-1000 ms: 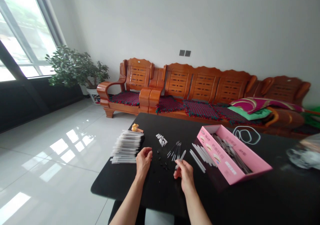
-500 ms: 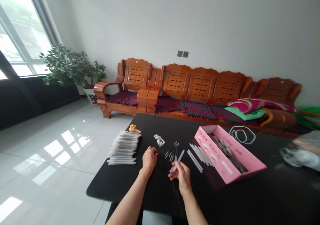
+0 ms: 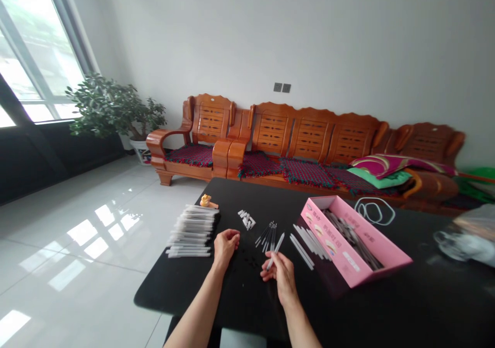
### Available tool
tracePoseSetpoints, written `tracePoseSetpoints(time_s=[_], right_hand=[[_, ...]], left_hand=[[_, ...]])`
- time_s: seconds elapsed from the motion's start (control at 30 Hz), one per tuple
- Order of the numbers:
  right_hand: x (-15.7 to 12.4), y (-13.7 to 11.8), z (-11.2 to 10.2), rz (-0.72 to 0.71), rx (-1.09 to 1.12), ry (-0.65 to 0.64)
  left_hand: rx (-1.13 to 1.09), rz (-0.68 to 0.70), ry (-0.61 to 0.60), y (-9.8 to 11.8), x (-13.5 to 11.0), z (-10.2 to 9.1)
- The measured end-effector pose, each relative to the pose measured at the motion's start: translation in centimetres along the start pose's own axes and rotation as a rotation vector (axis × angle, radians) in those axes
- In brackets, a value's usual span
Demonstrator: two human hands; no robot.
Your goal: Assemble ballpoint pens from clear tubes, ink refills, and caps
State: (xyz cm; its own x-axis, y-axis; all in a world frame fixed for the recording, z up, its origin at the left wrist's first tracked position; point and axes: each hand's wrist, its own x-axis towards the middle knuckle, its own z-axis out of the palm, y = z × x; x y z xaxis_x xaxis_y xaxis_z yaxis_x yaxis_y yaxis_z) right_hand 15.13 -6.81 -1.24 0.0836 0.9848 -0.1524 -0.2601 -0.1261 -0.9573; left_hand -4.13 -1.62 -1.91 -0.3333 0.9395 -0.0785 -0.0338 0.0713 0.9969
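Observation:
My right hand is closed around a whitish pen barrel, which slants up and away from the fingers. Just beyond it, several thin dark-tipped pen refills lie fanned out. To the left, my left hand is held with its fingertips pinched together; whatever they hold is too small to tell. Small black pieces lie scattered between the hands. White plugs or clips are in a little heap farther back. Beside my left hand is a stack of assembled-looking pens. Loose pale barrels rest right of my right hand.
A pink box with dark grey sticks inside stands on the black table at the right. White loops and a clear plastic bag lie past it. A small yellow figurine sits behind the pens. A wooden sofa lines the wall.
My left hand has shifted slightly left, toward the pen stack, and its fingers have turned into a pinch. My right hand keeps the barrel in nearly the same place.

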Motion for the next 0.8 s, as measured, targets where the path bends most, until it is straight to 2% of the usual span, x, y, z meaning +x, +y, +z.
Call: tracePoseSetpoints(time_s=[0.13, 0.3, 0.43, 0.67, 0.8], right_hand=[[0.0, 0.2, -0.2, 0.001, 0.002, -0.007], [0.1, 0.4, -0.2, -0.008, 0.007, 0.008], [0.3, 0.6, -0.2, -0.010, 0.003, 0.011], [0.2, 0.8, -0.4, -0.009, -0.025, -0.016], [0.3, 1.0, -0.5, -0.011, -0.053, -0.033]], left_hand=[[0.134, 0.031, -0.022, 0.3, -0.1, 0.0], [0.592, 0.202, -0.037, 0.9, -1.0, 0.7], [0.809, 0.271, -0.054, 0.8, -1.0, 1.7], [0.875, 0.420, 0.006, 1.1, 2.4, 3.4], [0.947, 0.442, -0.047, 1.3, 4.9, 4.3]])
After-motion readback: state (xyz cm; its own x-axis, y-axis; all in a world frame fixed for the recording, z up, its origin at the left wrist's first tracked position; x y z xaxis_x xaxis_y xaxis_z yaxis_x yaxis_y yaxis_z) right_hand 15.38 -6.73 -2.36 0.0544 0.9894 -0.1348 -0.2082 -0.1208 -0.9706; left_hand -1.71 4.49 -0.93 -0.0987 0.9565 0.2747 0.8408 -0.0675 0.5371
